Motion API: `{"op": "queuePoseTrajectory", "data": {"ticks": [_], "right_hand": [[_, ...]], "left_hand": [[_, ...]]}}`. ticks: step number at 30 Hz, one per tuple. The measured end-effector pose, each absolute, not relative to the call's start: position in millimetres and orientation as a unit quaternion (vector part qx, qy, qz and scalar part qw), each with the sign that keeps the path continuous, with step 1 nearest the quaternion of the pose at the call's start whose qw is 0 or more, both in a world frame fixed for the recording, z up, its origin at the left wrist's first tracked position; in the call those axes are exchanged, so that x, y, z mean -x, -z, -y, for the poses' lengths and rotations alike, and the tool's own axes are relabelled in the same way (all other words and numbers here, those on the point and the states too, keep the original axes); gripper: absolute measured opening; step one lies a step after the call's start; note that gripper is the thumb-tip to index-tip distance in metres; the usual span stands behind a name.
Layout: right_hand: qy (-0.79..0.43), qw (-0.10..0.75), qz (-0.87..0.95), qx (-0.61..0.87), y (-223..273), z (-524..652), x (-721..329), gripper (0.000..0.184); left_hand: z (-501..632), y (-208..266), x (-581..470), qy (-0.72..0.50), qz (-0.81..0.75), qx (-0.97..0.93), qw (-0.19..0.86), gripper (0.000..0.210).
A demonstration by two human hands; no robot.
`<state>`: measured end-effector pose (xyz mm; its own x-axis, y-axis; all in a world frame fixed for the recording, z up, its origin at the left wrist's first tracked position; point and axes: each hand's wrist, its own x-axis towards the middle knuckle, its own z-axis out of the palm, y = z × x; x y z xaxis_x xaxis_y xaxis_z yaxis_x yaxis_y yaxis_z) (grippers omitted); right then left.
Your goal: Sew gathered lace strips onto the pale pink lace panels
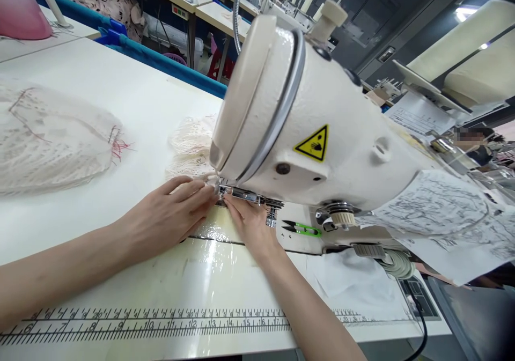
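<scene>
At the presser foot (222, 188) of a white sewing machine (265, 103), my left hand (183, 205) bends its fingers together over the near edge of a piece of cream lace fabric (191, 146). The lace spreads behind those fingers, bunched on the table. From the other side, my right hand (253, 224) reaches under the machine head, thumb and forefinger drawn together close to the foot. The machine's parts cover its other fingers, and what it pinches is hidden. Green thread snips (303, 229) lie on the machine bed to the right.
Another cream lace piece (60, 141) with red thread ends lies on the left of the white table (132, 275). A ruler strip (148, 323) runs along the front edge. Patterned paper (434, 205) hangs at the machine's right. A person (478, 144) is in the background.
</scene>
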<state>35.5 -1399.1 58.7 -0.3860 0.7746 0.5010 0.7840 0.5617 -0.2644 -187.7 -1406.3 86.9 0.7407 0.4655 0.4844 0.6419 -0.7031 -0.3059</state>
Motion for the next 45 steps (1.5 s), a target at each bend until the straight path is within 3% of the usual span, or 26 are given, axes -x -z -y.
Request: {"op": "queuePoseTrajectory", "data": {"ticks": [9, 23, 37, 45], "right_hand": [[0.009, 0.248, 0.848, 0.467, -70, 1420, -30, 0.028], [0.013, 0.243, 0.845, 0.476, -74, 1424, -29, 0.031], [0.099, 0.23, 0.838, 0.485, -66, 1424, -23, 0.029], [0.135, 0.264, 0.831, 0.472, -68, 1419, -33, 0.019]], "left_hand": [[1406, -84, 192, 0.161, 0.338, 0.907, 0.195, 0.045], [1409, -83, 189, 0.169, 0.354, 0.907, 0.153, 0.047], [1407, -79, 190, 0.157, 0.372, 0.905, 0.132, 0.047], [1404, -79, 193, 0.163, 0.372, 0.905, 0.127, 0.046]]}}
